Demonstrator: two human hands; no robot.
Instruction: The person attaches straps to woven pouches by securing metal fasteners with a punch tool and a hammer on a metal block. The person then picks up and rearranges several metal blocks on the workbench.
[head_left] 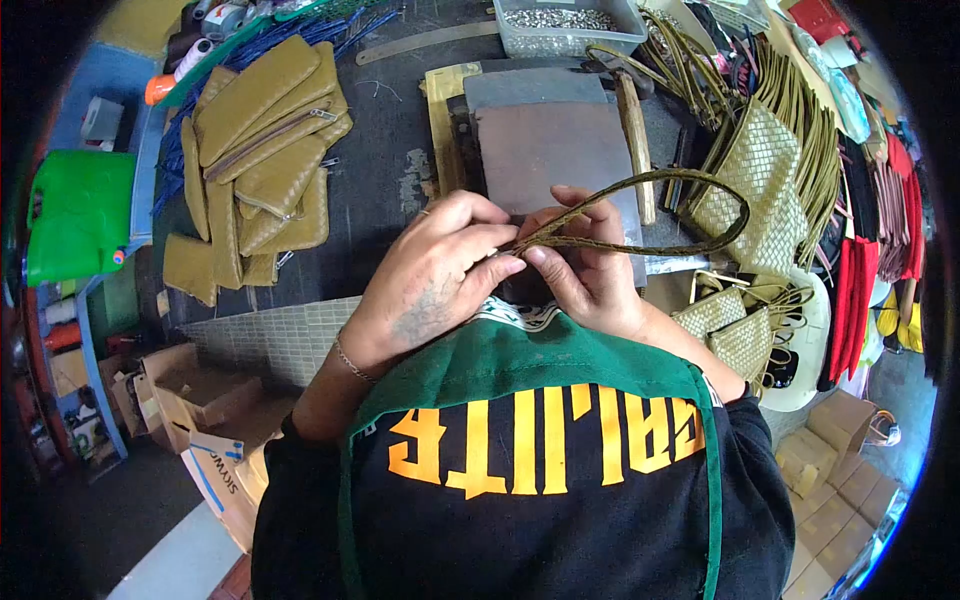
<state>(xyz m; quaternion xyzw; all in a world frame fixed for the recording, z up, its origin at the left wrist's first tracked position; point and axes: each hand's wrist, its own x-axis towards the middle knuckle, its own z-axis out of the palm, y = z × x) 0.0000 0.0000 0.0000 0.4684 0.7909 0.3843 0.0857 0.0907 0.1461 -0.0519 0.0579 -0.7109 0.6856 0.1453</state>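
Note:
An olive-brown strap [690, 180] is bent into a long loop that reaches out to the right. Its narrow end is pinched between the fingertips of both hands, close to my chest. My left hand [445, 260] has its fingers closed on this end, and my right hand [590, 260] grips the strap just beside it, thumb against fingers. The fingertips of the two hands almost touch. Behind them lies a dark, flat board [550, 150] on the black work table [385, 150]. The very tip of the strap is hidden by the fingers.
Olive pouches [270, 150] are piled at the left. A clear bin of metal pieces [570, 25] stands at the back. Woven olive pieces [755, 190] and many thin straps [815, 140] lie at the right, near a wooden stick [635, 145]. Cardboard boxes [835, 500] sit lower right.

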